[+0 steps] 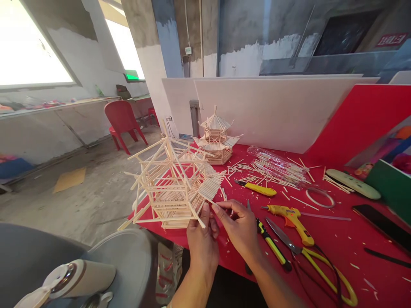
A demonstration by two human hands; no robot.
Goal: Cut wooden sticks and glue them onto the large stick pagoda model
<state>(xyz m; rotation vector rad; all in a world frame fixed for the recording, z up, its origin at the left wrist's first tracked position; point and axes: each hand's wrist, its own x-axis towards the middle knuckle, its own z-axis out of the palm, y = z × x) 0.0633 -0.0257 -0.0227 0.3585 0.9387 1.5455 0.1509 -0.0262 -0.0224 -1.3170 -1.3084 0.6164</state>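
A pavilion model [171, 192] built of thin wooden sticks stands at the table's near left edge, its roof mostly bare frame. Slats cover one roof panel [210, 185] on its right side. My left hand [203, 239] is closed at the model's near right corner, fingertips pinching beside a protruding beam. Close against it, my right hand [239, 229] pinches a thin wooden stick at the lower edge of that slatted panel; its fingertips partly hide the stick. Behind the model stands a finished-looking stick pagoda [215, 137] with tiered roofs.
On the red table lie loose sticks in a plastic bag [279, 167], a yellow utility knife [257, 188], a glue gun [290, 216], scissors [285, 237], pliers [272, 246], a tape roll [320, 198] and a phone [382, 224]. A bottle [83, 278] rests on a grey stool [131, 256] at lower left.
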